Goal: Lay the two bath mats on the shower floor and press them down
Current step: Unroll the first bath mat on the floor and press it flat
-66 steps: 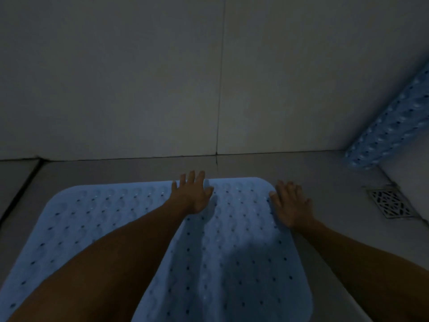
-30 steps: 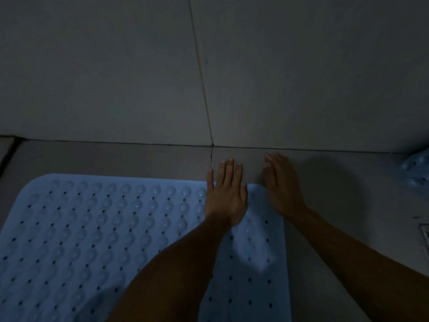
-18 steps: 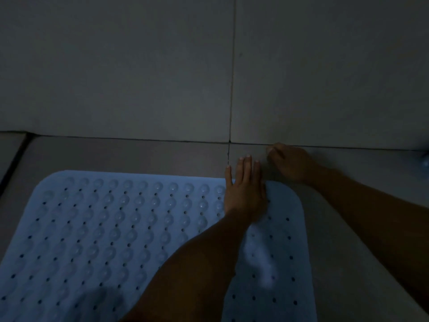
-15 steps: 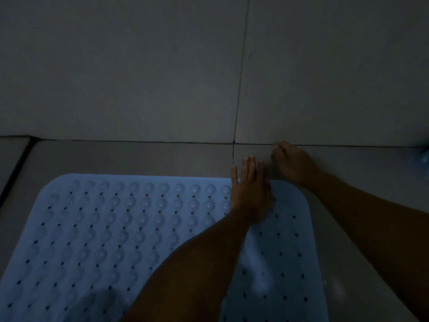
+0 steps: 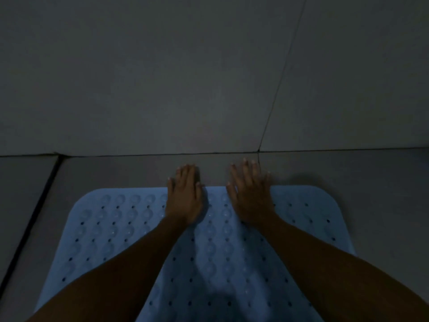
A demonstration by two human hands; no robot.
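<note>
The blue mat (image 5: 209,247) is lying flat on the shower floor (image 5: 383,182), its far edge running near and parallel to the wall (image 5: 162,77), with a bare strip of floor between them. Both hands are lying palm-down across that far edge, side by side near its middle: the left hand (image 5: 184,198) is resting with fingers (image 5: 185,173) close together and reaching past the edge onto the floor, and the right hand (image 5: 250,196) is doing the same with fingers (image 5: 249,170) slightly spread. Neither is gripping anything; the palms are lying flat on the mat, probably so body weight is seating the suction cups where the edge would otherwise be lifting. Straddling the edge is likely also letting the fingers feel whether it is lying flush. The left side of the mat is sitting near a dark floor seam (image 5: 30,226). Only one mat is showing, so the second is apparently waiting out of view.
</note>
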